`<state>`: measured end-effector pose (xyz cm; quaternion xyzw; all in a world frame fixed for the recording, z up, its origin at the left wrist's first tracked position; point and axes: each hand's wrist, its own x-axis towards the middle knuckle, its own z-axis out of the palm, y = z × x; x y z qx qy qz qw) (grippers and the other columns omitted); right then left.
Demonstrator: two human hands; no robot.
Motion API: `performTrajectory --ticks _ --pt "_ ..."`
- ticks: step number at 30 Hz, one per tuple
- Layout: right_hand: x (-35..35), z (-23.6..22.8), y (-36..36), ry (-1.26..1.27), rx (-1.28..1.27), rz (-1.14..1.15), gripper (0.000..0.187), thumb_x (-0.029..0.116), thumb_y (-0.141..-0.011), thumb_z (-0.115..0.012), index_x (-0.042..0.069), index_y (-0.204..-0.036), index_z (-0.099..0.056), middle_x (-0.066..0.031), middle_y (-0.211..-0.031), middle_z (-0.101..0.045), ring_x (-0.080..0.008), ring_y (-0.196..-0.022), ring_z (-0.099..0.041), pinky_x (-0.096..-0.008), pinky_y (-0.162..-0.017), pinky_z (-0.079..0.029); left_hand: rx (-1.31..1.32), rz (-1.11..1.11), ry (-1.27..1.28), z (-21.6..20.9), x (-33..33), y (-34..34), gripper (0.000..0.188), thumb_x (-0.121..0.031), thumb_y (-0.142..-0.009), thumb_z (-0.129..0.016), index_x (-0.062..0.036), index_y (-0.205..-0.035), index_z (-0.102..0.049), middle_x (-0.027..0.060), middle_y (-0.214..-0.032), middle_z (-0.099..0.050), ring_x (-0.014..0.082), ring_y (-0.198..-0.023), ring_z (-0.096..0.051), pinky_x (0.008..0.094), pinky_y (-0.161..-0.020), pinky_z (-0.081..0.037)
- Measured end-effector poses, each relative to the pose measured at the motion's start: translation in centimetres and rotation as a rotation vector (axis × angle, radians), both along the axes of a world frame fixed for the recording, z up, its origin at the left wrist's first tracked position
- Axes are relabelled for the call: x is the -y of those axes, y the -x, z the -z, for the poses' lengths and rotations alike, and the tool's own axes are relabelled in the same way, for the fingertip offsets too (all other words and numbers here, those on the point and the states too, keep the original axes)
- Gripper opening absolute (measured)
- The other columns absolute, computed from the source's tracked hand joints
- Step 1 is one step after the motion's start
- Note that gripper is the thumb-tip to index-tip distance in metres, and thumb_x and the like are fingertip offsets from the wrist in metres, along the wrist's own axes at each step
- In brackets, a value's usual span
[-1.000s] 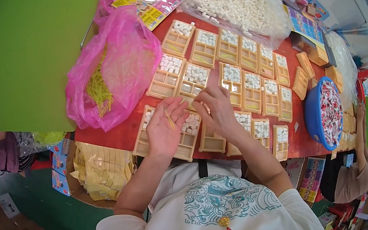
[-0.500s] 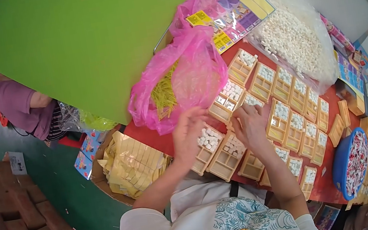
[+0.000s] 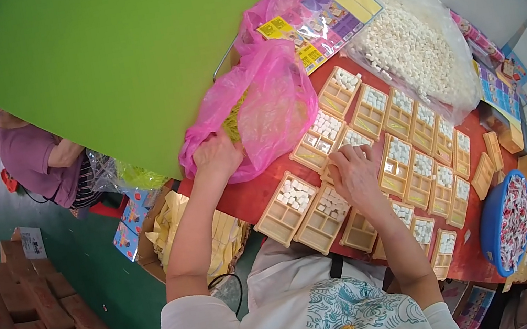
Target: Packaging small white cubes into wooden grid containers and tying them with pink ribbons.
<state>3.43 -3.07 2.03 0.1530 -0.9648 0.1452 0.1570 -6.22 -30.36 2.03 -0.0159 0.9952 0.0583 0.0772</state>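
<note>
The left hand (image 3: 217,158) is at the mouth of the pink bag (image 3: 270,87), its fingertips hidden by the plastic and the yellow strips (image 3: 232,124) — whether it has gripped any, I cannot tell. The strips lie inside the bag, in a loose tangle just beyond that hand.

The right hand (image 3: 354,173) is to the right of the bag, fingers curled and bunched low over a tray, beside its white pieces (image 3: 355,139). Its fingertips stand close together; whether anything is between them cannot be made out.

To draw strips cleanly, the left hand would do best to pinch a small bunch by the ends and lift straight out, since thin strips like these probably snag on each other. The bag's edge looks soft and crumpled, so it should be kept from folding over the wrist or dragging across the tabletop (image 3: 257,190) toward the tan tray (image 3: 279,223) just below it. The right hand should stay light — pressing down could tip its tray or scatter the loose pieces.
</note>
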Motion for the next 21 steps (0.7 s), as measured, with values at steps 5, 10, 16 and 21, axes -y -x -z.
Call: performTrajectory --ticks 5,10,16,21 --pt "-1.0 0.3 -1.0 0.046 -0.045 -0.006 0.014 0.011 -0.078 -0.064 0.007 -0.091 -0.061 -0.0082 -0.087 -0.056 -0.0243 -0.087 -0.055 -0.0416 -0.088 -0.037 -0.056 0.041 0.07 1.0 0.0 0.7 0.047 -0.029 -0.084 -0.05 0.0058 -0.116 -0.046 0.0274 -0.088 -0.066 0.0397 -0.086 -0.066 0.0493 -0.074 -0.052" --pt "-1.9 0.7 -1.7 0.07 -0.024 0.035 0.01 0.009 -0.079 -0.064 0.008 -0.089 -0.063 -0.0065 -0.084 -0.057 -0.0233 -0.087 -0.056 -0.0405 -0.089 -0.036 0.044 -0.072 -0.089 -0.9 0.0 0.5 0.043 -0.025 -0.087 -0.045 -0.0026 -0.123 -0.051 0.0278 -0.102 -0.065 0.0392 -0.098 -0.064 0.0487 -0.084 -0.05" --pt "-3.0 0.8 -2.4 0.056 -0.019 0.032 0.01 0.01 -0.078 -0.064 0.009 -0.088 -0.062 -0.0067 -0.084 -0.056 -0.0236 -0.086 -0.056 -0.0404 -0.088 -0.037 -0.206 -0.082 -0.265 -0.8 0.7 -0.3 0.039 -0.011 -0.081 -0.044 0.0003 -0.117 -0.053 0.0304 -0.092 -0.063 0.0446 -0.091 -0.063 0.0547 -0.078 -0.048" --pt "-3.1 0.7 -2.8 0.053 -0.034 0.017 0.011 0.012 -0.078 -0.064 0.01 -0.088 -0.061 -0.0069 -0.084 -0.057 -0.0237 -0.085 -0.056 -0.0402 -0.088 -0.037 -0.239 -0.097 -0.756 1.0 2.3 0.1 0.043 -0.008 -0.081 -0.043 -0.0023 -0.122 -0.053 0.0175 -0.073 -0.063 0.0268 -0.066 -0.065 0.0395 -0.059 -0.05"
